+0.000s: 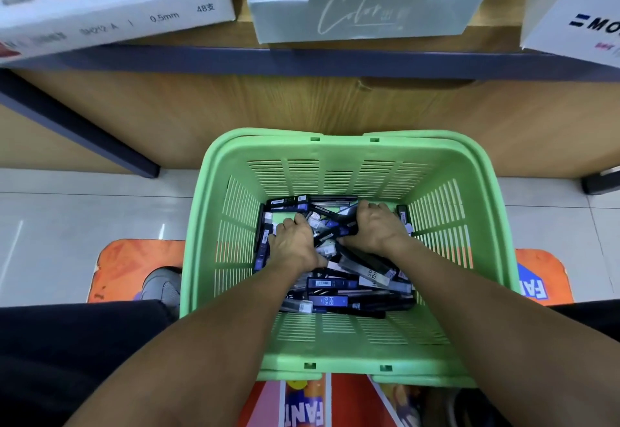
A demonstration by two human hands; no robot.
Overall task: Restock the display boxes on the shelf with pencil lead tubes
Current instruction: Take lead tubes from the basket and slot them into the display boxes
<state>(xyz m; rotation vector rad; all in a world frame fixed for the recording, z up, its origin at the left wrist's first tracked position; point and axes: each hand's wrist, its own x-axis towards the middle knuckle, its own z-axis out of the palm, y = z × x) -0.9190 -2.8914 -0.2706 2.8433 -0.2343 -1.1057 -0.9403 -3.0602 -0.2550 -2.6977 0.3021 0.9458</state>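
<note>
Both hands' fingers lie buried among lead tubes.

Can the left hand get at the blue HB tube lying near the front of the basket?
Probably yes. The left hand is already down among the tubes in the green basket, and the blue HB tube lies uncovered beside its forearm.

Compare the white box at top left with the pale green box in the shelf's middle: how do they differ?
The white display box bears printed text, 0.5mm among it; the pale green display box has a rounded front tab with script lettering. The white box sits at the shelf's left and looks wider; the green box sits centred, above the green basket. Both have slotted tops and stand on the same shelf.
</note>
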